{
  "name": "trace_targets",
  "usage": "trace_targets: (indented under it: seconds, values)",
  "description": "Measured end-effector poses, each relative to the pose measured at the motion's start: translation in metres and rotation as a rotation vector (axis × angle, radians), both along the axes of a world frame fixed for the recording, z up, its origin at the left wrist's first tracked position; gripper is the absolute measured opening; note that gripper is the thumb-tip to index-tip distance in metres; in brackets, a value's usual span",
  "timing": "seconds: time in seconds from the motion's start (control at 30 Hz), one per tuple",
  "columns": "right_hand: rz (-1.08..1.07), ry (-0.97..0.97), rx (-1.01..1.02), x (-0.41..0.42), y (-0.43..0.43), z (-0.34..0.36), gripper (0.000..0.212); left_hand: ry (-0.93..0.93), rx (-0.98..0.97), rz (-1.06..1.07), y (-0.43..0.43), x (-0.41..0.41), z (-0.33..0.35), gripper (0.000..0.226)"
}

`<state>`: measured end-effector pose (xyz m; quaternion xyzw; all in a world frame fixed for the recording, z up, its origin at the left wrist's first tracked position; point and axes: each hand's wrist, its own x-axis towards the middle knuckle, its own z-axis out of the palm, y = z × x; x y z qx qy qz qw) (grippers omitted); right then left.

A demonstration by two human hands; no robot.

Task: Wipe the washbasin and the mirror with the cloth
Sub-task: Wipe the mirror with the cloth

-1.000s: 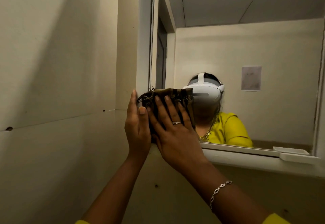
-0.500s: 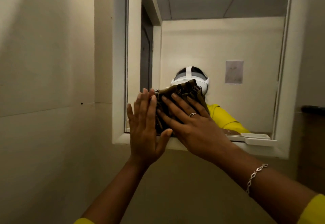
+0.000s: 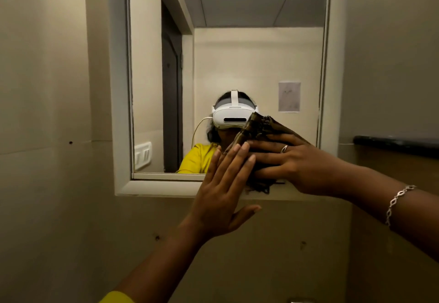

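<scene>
A wall mirror [image 3: 237, 53] in a pale frame [image 3: 123, 112] fills the upper middle of the head view. A dark brown bunched cloth [image 3: 257, 129] lies against its lower right part. My right hand [image 3: 294, 162] presses flat on the cloth, fingers spread, a ring on one finger. My left hand [image 3: 223, 188] is raised just left of it, fingers straight and together, fingertips touching the cloth's left edge. The washbasin is out of view.
Plain beige walls surround the mirror. A dark ledge [image 3: 394, 142] juts out at the right, level with the mirror's lower part. The mirror reflects a person in a yellow top, a dark doorway and a paper on the far wall.
The cloth and both hands have slid from the mirror's lower left corner across to its lower right. The view has shifted, so the whole mirror now shows.
</scene>
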<state>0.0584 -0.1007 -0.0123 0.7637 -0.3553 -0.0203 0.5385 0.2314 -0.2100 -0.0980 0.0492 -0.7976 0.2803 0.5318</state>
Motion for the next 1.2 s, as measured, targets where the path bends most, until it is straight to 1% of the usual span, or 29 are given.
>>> trace_targets:
  seconds: [0.23, 0.37, 0.47, 0.53, 0.63, 0.77, 0.87, 1.0, 1.2]
  values:
    - [-0.087, -0.008, 0.063, -0.031, 0.033, 0.008, 0.048, -0.052, 0.002, -0.048, 0.009, -0.018, -0.001, 0.071]
    - [-0.093, -0.035, 0.011, -0.032, 0.037, 0.003, 0.047, -0.054, 0.011, -0.069, 0.012, -0.026, -0.003, 0.071]
    - [-0.099, -0.099, -0.068, -0.048, 0.044, -0.012, 0.045, -0.05, 0.025, -0.094, 0.013, -0.03, -0.005, 0.071]
    - [-0.111, -0.157, -0.126, -0.057, 0.051, -0.022, 0.04, -0.039, 0.024, -0.092, 0.013, -0.031, -0.005, 0.071]
    - [-0.148, -0.194, -0.155, -0.059, 0.057, -0.027, 0.041, -0.039, 0.013, -0.08, 0.015, -0.035, -0.004, 0.071]
    - [-0.194, -0.149, -0.163, -0.056, 0.063, -0.023, 0.043, -0.065, 0.017, -0.08, 0.019, -0.043, -0.002, 0.07]
    - [-0.203, -0.098, -0.135, -0.052, 0.067, -0.019, 0.035, -0.072, 0.005, -0.065, 0.02, -0.044, -0.001, 0.07]
    - [-0.215, -0.036, -0.103, -0.049, 0.07, -0.014, 0.032, -0.103, -0.009, -0.054, 0.018, -0.042, 0.0, 0.07]
    - [-0.243, 0.045, -0.149, -0.053, 0.073, -0.012, 0.031, -0.109, 0.005, -0.053, 0.016, -0.042, -0.001, 0.071]
